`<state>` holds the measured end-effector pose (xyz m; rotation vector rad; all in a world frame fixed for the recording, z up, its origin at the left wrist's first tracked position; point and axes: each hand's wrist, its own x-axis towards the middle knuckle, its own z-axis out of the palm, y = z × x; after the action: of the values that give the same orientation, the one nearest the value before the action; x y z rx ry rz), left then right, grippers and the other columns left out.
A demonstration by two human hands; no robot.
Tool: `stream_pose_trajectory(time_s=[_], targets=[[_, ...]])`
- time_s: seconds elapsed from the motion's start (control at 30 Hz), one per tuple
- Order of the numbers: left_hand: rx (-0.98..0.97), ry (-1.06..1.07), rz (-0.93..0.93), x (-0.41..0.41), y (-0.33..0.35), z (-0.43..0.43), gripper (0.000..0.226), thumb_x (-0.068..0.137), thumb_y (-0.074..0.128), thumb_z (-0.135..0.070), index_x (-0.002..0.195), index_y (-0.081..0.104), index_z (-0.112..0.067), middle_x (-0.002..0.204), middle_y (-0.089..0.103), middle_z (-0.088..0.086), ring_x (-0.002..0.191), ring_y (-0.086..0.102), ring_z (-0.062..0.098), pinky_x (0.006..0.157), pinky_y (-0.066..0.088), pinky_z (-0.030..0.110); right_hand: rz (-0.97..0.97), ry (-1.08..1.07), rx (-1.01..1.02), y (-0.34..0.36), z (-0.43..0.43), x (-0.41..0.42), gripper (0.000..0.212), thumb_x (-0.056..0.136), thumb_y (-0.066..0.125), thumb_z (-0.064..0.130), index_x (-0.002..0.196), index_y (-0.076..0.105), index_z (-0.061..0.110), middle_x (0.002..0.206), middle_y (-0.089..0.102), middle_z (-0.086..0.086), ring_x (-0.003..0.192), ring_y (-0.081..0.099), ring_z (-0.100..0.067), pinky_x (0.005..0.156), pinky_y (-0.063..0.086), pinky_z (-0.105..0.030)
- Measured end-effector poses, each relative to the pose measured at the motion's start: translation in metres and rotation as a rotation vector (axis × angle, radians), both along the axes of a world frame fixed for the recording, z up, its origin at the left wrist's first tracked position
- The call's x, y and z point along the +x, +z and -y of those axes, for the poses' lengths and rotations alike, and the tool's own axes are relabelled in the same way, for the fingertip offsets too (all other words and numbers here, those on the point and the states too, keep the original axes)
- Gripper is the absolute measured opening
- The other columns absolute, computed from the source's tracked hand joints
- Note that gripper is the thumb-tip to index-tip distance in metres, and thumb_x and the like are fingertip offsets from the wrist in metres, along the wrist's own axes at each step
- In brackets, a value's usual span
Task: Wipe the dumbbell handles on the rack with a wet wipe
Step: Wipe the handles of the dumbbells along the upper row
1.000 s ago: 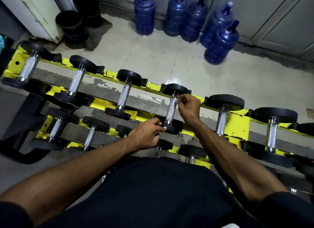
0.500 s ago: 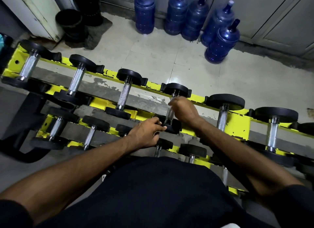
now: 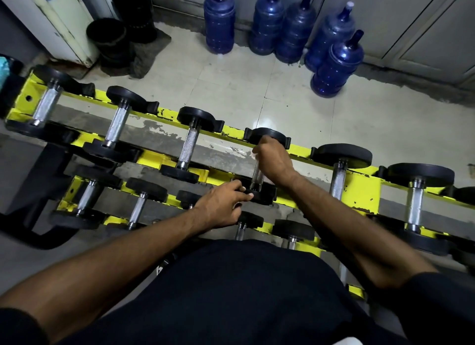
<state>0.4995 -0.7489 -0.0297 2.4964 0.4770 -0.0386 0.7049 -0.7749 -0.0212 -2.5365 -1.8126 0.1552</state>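
Observation:
A yellow rack holds black-headed dumbbells with knurled chrome handles in two rows. My right hand is curled round the upper part of the handle of the fourth dumbbell in the top row; the wet wipe is hidden inside that grip, with only a pale edge at the fingers. My left hand rests on that dumbbell's near black head, fingers curled over its edge. The far head sits just beyond my right hand.
More dumbbells lie on either side, such as one to the left and one to the right. Several blue water jugs stand on the tiled floor behind the rack. Black buckets sit at the far left.
My right hand has slid along the handle, first toward me, then back up toward the far head. My left hand has stayed on the near head.

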Motion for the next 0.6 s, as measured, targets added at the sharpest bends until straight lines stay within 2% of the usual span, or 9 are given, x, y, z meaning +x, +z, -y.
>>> stream_pose_trajectory(time_s=[0.07,0.13,0.17,0.23,0.3,0.37,0.43,0.5,0.6], targets=[[0.002,-0.008,-0.004,0.001,0.002,-0.001,0.043,0.089,0.062,-0.022,0.132,0.064,-0.025,0.112,0.055,-0.002,0.107,0.056,0.015,0.088,0.054,0.038,-0.019,0.089,0.001,-0.004,0.008,-0.007,0.016,0.086,0.068,0.005,0.101,0.075,0.006,0.100,0.063,-0.011,0.094,0.060,-0.030,0.073,0.053,-0.039],[0.000,-0.008,-0.005,0.002,0.002,-0.001,0.042,0.090,0.062,-0.022,0.132,0.063,-0.025,0.115,0.055,-0.003,0.108,0.055,0.014,0.090,0.053,0.036,-0.188,0.246,-0.088,-0.004,0.025,-0.010,0.015,0.087,0.069,0.011,0.100,0.077,0.012,0.098,0.067,-0.008,0.088,0.063,-0.025,0.071,0.052,-0.034],[0.000,-0.006,-0.003,0.001,0.002,-0.001,0.042,0.090,0.062,-0.022,0.132,0.064,-0.026,0.116,0.054,-0.003,0.108,0.055,0.014,0.091,0.053,0.035,-0.295,0.254,-0.096,-0.002,0.035,-0.010,0.014,0.086,0.071,0.014,0.097,0.078,0.014,0.095,0.069,-0.006,0.085,0.064,-0.023,0.068,0.050,-0.029],[-0.007,-0.005,0.000,0.001,0.003,0.000,0.042,0.089,0.062,-0.021,0.131,0.064,-0.026,0.116,0.054,-0.003,0.107,0.055,0.014,0.089,0.053,0.036,-0.495,0.052,0.069,-0.002,0.048,-0.007,0.010,0.082,0.077,0.018,0.091,0.079,0.015,0.088,0.072,-0.001,0.079,0.065,-0.016,0.066,0.043,-0.023],[-0.019,-0.005,0.005,0.000,0.003,0.000,0.042,0.089,0.061,-0.020,0.130,0.065,-0.024,0.114,0.055,-0.003,0.108,0.057,0.015,0.088,0.054,0.037,-0.639,-0.329,0.299,-0.006,0.049,-0.002,0.010,0.080,0.080,0.021,0.088,0.078,0.015,0.085,0.069,0.005,0.078,0.063,-0.011,0.067,0.047,-0.024],[-0.019,-0.009,0.001,0.000,0.003,-0.001,0.042,0.089,0.061,-0.020,0.130,0.065,-0.024,0.115,0.055,-0.002,0.109,0.057,0.015,0.089,0.054,0.038,-0.784,-0.671,0.448,-0.014,0.038,0.005,0.009,0.077,0.080,0.017,0.080,0.073,0.020,0.081,0.069,0.008,0.077,0.065,-0.012,0.070,0.056,-0.033],[-0.013,-0.014,-0.002,0.000,0.004,-0.001,0.042,0.089,0.061,-0.020,0.131,0.064,-0.024,0.116,0.055,-0.002,0.109,0.057,0.015,0.089,0.054,0.037,-0.943,-0.929,0.544,-0.025,0.025,0.014,0.017,0.072,0.081,0.010,0.071,0.068,0.021,0.075,0.069,0.005,0.074,0.066,-0.015,0.074,0.060,-0.042],[-0.012,-0.014,0.001,0.000,0.005,-0.001,0.042,0.089,0.061,-0.019,0.131,0.064,-0.024,0.116,0.055,-0.002,0.110,0.057,0.015,0.089,0.054,0.036,-1.136,-1.084,0.572,-0.027,0.022,0.012,0.022,0.075,0.079,0.002,0.071,0.065,0.017,0.077,0.067,-0.002,0.074,0.065,-0.019,0.072,0.062,-0.043],[-0.019,-0.008,0.005,0.000,0.004,-0.002,0.041,0.089,0.062,-0.018,0.129,0.065,-0.024,0.114,0.055,-0.002,0.109,0.058,0.015,0.088,0.054,0.035,-1.247,-1.025,0.371,-0.017,0.042,0.002,0.020,0.082,0.071,-0.007,0.074,0.062,0.008,0.080,0.065,-0.015,0.069,0.064,-0.025,0.068,0.060,-0.042]])
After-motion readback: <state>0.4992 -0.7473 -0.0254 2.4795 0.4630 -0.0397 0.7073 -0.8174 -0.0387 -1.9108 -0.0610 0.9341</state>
